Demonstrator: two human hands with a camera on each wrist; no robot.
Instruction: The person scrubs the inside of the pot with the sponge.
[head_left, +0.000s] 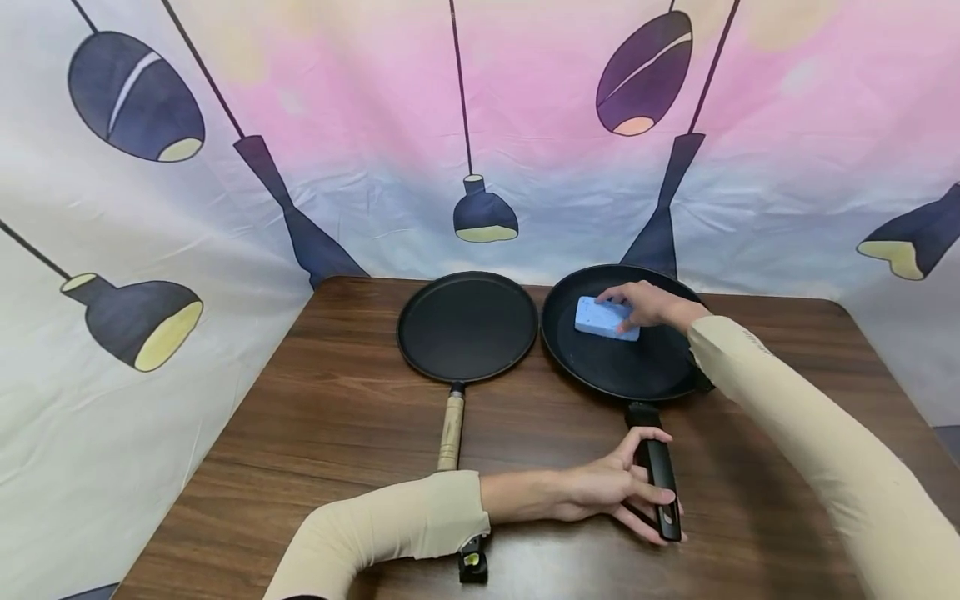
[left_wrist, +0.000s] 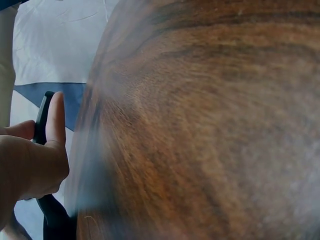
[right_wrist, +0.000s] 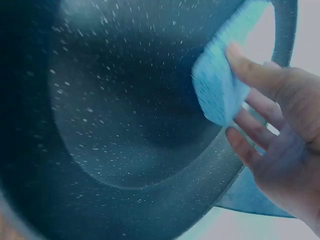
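A black frying pan [head_left: 622, 371] stands on the right part of the table in the head view. My left hand [head_left: 607, 490] holds its long black handle [head_left: 662, 471], thumb and fingers on either side. Inside the pan, my right hand [head_left: 647, 302] grips a light blue sponge [head_left: 596, 317] against the dark cooking surface. The right wrist view shows thumb and fingers pinching the sponge [right_wrist: 217, 80] near the pan wall, and pale specks dot the pan's inside [right_wrist: 120, 110]. Part of the left hand [left_wrist: 35, 160] and the handle appear in the left wrist view.
Left of the frying pan lies a flat black griddle pan [head_left: 468, 325], its wooden handle [head_left: 452, 429] partly hidden by my left forearm. The brown wooden table [head_left: 322, 433] ends at a printed cloth backdrop [head_left: 360, 192] hanging behind it.
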